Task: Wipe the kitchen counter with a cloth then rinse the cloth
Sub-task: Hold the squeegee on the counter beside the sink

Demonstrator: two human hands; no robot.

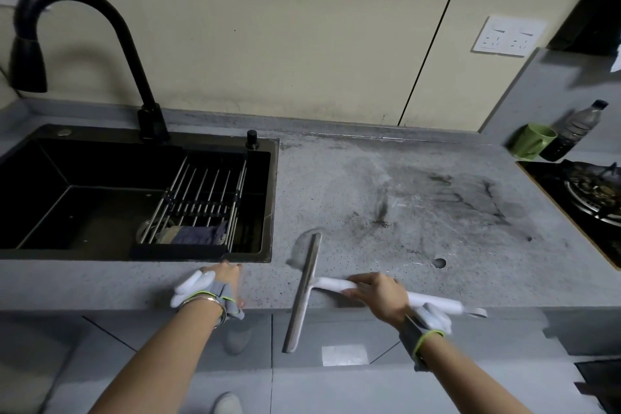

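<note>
While the right hand [379, 292] grips the squeegee [307, 282] lower centre, left hand [223, 279] rests flat on the counter [420, 212]; wiping underway, cloth [198, 235] next.

Bare forearms, grey wrist straps [414, 334] edged lime, white sensor pods [192, 285], bangle [215, 303]
</note>
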